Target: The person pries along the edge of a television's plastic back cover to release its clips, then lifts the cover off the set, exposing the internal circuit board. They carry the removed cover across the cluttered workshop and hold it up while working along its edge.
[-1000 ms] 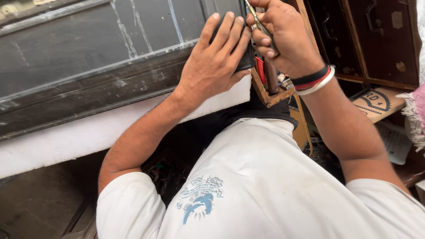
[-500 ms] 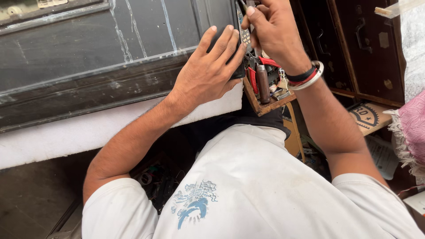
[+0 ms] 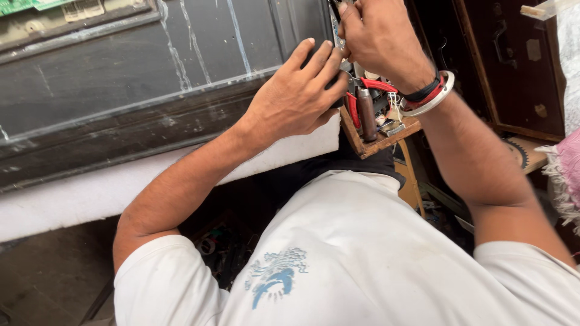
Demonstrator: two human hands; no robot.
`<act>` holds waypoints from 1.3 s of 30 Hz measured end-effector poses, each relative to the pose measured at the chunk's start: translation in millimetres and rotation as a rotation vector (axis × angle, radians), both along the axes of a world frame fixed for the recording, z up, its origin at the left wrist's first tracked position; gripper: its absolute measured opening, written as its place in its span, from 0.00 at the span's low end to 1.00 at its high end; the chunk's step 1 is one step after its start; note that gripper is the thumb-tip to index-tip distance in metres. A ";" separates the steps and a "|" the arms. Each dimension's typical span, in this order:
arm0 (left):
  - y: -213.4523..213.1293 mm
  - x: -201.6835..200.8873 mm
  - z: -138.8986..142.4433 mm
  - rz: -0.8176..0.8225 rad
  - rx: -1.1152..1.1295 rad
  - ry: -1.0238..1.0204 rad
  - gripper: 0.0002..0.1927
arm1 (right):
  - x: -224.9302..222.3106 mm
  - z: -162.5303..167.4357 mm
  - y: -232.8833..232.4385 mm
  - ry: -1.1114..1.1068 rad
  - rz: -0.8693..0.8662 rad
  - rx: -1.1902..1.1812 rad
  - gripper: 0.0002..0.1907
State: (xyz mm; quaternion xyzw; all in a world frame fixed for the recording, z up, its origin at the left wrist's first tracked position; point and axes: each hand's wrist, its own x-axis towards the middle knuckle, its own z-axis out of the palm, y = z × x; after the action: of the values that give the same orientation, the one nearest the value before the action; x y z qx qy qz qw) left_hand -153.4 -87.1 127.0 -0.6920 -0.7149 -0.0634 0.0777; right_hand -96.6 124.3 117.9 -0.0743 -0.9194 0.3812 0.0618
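Left hand [image 3: 296, 96] lies palm-down, fingers spread, on the edge of a dark panel [image 3: 139, 90], over a small dark part that is mostly hidden. Right hand [image 3: 377, 36] is closed around a small metal piece at the top edge; what kind, cannot tell. Just below sits a wooden tray [image 3: 377, 145] with red-handled pliers [image 3: 377, 86].

Tools [image 3: 367, 113] in tray [image 3: 379, 145], R of panel [image 3: 151, 78]

Dark scratched panel [image 3: 151, 66] above a white ledge [image 3: 66, 193]; brown cabinet door [image 3: 519, 60], pink cloth [image 3: 568, 163] at right.
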 end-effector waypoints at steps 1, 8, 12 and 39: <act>-0.7 -2.2 -1.3 -0.026 0.020 0.020 0.29 | 0.2 0.3 0.4 0.071 0.057 0.224 0.11; -6.6 0.0 -18.9 -0.080 0.108 0.056 0.21 | -14.6 -15.0 -12.5 0.024 0.383 1.107 0.06; -8.1 3.4 -31.7 -0.115 0.147 0.066 0.14 | -16.6 -26.3 -29.1 0.000 0.250 1.111 0.08; 20.2 8.6 -8.4 -0.182 0.167 0.046 0.03 | -11.1 -54.6 -0.8 0.129 -0.122 -0.201 0.17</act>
State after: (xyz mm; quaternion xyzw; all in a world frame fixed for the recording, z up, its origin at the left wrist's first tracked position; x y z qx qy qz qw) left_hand -144.9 -67.0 118.6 -0.7465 -0.6393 -0.1135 0.1455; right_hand -107.7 123.5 63.3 -0.1111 -0.8645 0.4709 0.1359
